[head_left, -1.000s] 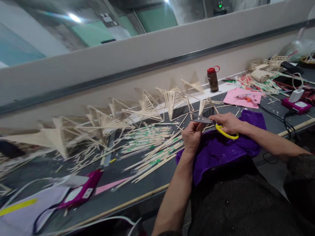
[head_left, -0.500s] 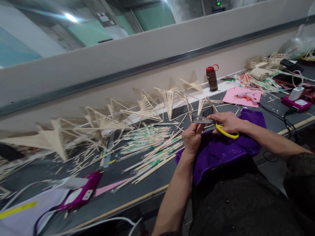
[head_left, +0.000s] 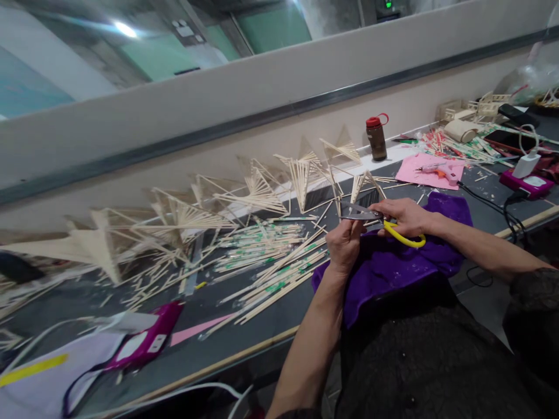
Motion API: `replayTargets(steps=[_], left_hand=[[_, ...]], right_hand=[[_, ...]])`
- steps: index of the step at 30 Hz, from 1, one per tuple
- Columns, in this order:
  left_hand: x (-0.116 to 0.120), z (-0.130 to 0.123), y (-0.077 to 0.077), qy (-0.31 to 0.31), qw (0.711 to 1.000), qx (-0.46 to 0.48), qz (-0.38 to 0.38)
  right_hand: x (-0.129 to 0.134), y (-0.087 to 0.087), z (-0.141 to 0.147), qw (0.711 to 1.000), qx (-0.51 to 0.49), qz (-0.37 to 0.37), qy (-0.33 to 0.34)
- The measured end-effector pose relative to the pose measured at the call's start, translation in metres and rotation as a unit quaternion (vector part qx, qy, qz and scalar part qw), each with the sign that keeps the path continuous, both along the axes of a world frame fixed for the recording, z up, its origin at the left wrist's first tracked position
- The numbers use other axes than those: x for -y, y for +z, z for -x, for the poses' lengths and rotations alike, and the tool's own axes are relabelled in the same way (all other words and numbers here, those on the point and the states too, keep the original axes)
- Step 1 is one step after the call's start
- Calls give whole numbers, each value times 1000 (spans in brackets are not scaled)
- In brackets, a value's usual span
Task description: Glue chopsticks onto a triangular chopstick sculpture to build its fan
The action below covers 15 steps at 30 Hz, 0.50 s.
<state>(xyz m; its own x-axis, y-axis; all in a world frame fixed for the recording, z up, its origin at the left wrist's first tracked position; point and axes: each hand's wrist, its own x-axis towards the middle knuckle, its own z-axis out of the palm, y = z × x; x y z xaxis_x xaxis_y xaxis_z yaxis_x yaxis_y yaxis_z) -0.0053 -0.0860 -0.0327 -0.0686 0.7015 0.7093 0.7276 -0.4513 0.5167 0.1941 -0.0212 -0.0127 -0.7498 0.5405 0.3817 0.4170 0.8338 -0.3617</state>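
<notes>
My right hand [head_left: 404, 215] is closed on the yellow-handled scissors [head_left: 404, 235], whose metal blades point left and stand apart. Just below the blades, my left hand [head_left: 344, 244] is closed, its thumb and fingers pinched together; what it holds is too small to make out. A purple cloth [head_left: 393, 273] lies under both hands at the table's front edge. Beyond the blades stands a small stick model [head_left: 364, 186]. Wooden sticks [head_left: 279, 282], some in clear wrappers with green print, lie left of my left hand.
Several fan-shaped stick models [head_left: 257, 195] line the wall. Behind stands a brown bottle [head_left: 376, 139] with a red lid. A pink glue gun [head_left: 441, 170] rests on pink paper [head_left: 406, 169], its cord running right. Magenta power strips [head_left: 151, 337] lie left and right.
My left hand has shifted very slightly right. The scissors and my right hand stay almost in the same place.
</notes>
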Motion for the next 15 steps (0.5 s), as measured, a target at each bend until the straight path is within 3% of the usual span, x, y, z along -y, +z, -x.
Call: replayTargets(steps=[8,15], left_hand=[[-4,0,-2,10,999,45,2],[-3,-4,5,1,984,173,53]], right_hand=[[3,2,1,998,39,-37,-34],[3,4,3,996,29,-68,-48]])
